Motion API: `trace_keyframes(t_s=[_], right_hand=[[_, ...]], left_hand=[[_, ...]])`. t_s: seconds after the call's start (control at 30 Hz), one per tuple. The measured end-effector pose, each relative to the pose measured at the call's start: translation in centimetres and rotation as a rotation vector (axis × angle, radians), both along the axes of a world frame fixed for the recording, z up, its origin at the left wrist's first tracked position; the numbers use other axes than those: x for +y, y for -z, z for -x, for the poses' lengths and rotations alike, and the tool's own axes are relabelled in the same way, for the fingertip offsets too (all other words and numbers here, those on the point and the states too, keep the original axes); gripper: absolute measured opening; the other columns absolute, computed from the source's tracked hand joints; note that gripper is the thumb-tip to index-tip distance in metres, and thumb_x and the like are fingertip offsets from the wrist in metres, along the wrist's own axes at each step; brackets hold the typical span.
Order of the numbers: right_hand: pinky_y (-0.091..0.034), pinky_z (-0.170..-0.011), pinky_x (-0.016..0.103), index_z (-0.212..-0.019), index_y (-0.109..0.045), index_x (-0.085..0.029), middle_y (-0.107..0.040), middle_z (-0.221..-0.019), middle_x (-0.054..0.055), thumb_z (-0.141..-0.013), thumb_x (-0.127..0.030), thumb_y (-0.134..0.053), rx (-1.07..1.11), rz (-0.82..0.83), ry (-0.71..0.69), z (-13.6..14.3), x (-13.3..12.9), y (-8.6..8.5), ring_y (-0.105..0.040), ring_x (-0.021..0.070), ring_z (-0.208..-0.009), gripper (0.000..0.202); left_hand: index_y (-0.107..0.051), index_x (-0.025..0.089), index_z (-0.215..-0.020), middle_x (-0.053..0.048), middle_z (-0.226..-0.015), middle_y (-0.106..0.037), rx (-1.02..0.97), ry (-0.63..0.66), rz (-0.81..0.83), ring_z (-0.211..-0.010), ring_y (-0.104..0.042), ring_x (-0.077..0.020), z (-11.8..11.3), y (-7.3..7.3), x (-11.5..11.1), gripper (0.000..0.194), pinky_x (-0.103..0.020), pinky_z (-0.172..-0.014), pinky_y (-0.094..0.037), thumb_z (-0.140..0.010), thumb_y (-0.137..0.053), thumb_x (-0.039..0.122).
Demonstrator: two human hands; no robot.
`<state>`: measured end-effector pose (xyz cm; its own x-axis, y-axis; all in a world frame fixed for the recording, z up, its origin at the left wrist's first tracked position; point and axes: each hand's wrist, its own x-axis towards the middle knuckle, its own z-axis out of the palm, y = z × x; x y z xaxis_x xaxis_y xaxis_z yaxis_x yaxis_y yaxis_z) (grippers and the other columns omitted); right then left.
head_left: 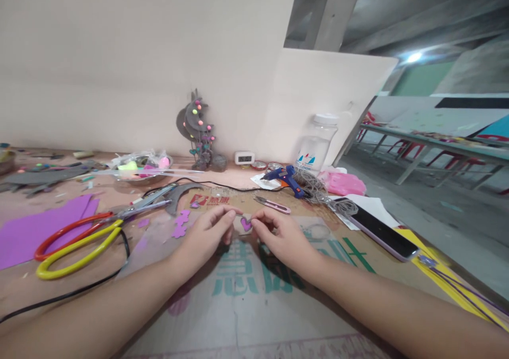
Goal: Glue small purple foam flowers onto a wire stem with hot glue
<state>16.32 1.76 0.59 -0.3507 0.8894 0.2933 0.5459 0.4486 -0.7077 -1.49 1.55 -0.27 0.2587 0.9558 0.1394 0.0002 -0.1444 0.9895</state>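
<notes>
A small purple heart with a dark grey edging (245, 224) is between my two hands, above the printed cardboard (254, 306). My right hand (280, 237) pinches the heart's right side between thumb and fingertips. My left hand (210, 234) is closed at the other side, its thumb and forefinger pressed together on a thin grey strand (237, 211) that seems to run to the heart. Purple cut-out shapes (181, 224) lie left of my left hand. Beyond my right hand are small pink-handled snips (272, 204).
Scissors with red and yellow handles (79, 247), purple sheets (43, 231) and a black cable lie left. Behind stand a decorated grey moon (195, 125), a clock (244, 158), a blue glue gun (292, 180) and a bottle (316, 147). A phone (384, 231) lies right.
</notes>
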Motion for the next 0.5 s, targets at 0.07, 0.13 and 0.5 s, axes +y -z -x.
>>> trace_keyframes(t_s=[0.07,0.13,0.5], right_hand=[[-0.041,-0.063,0.024,-0.083,-0.058,-0.018,-0.062,-0.073,0.0,-0.087,-0.028,-0.045,-0.013,-0.027,0.006,-0.05,-0.03,-0.07,-0.056,0.0121,-0.066,0.016],[-0.041,-0.063,0.024,-0.082,-0.057,-0.018,-0.062,-0.073,0.0,-0.087,-0.028,-0.044,-0.014,-0.028,0.012,-0.05,-0.07,-0.18,-0.056,0.0121,-0.066,0.017],[-0.041,-0.06,0.024,-0.08,-0.055,-0.018,-0.06,-0.069,0.0,-0.087,-0.029,-0.044,0.023,-0.016,0.008,-0.02,-0.14,-0.26,-0.054,0.0118,-0.062,0.017]], left_hand=[[-0.055,0.014,-0.095,0.004,-0.054,-0.048,0.013,0.016,0.003,-0.05,-0.046,-0.0096,-0.11,-0.03,-0.05,0.029,-0.021,-0.05,-0.036,-0.086,-0.045,0.04],[-0.054,0.014,-0.091,0.003,-0.057,-0.051,0.026,0.019,0.007,-0.051,-0.05,-0.0104,-0.17,-0.03,-0.15,0.03,-0.022,-0.051,-0.039,-0.086,-0.044,0.042],[-0.052,0.016,-0.072,0.001,-0.058,-0.055,0.112,-0.008,-0.029,-0.056,-0.054,-0.0123,-0.08,-0.04,-0.37,0.034,-0.024,-0.056,-0.041,-0.087,-0.04,0.044]])
